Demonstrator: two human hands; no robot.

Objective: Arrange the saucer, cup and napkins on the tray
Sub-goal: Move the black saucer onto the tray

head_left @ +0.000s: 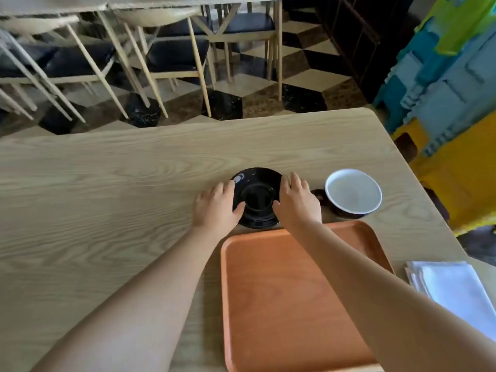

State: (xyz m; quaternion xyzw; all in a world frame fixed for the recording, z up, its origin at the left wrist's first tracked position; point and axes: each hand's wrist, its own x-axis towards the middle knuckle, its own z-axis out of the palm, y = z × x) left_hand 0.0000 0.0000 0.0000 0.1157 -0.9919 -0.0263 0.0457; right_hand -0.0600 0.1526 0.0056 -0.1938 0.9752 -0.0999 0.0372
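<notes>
A black saucer [258,196] lies on the wooden table just beyond the far edge of the orange tray [281,304]. My left hand [216,208] grips its left rim and my right hand [296,201] grips its right rim, thumbs resting on its top. To the right of the saucer stands a cup [353,193], dark outside and white inside, with its handle pointing left toward my right hand. A stack of white napkins [453,288] lies on the table right of the tray. The tray holds nothing.
The wooden table [107,197] stretches wide to the left. Its far edge and rounded right corner are close behind the cup. Beyond are chairs and a patterned floor; coloured foam blocks [451,103] stand at the right.
</notes>
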